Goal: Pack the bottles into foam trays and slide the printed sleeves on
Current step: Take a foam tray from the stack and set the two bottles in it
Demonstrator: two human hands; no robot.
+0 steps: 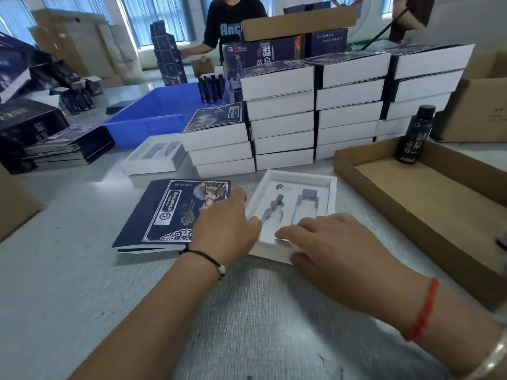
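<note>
Both hands are lying spread, left hand [227,223] and right hand [329,239] touching the foam tray [332,185]; I'm judging it light, dentable, best gripped by its side walls.

Your left wrist [208,259] wears a black cord with a white bead; your right wrist [422,311] a red string and silver bangle [491,357]; both arms bare.
</note>
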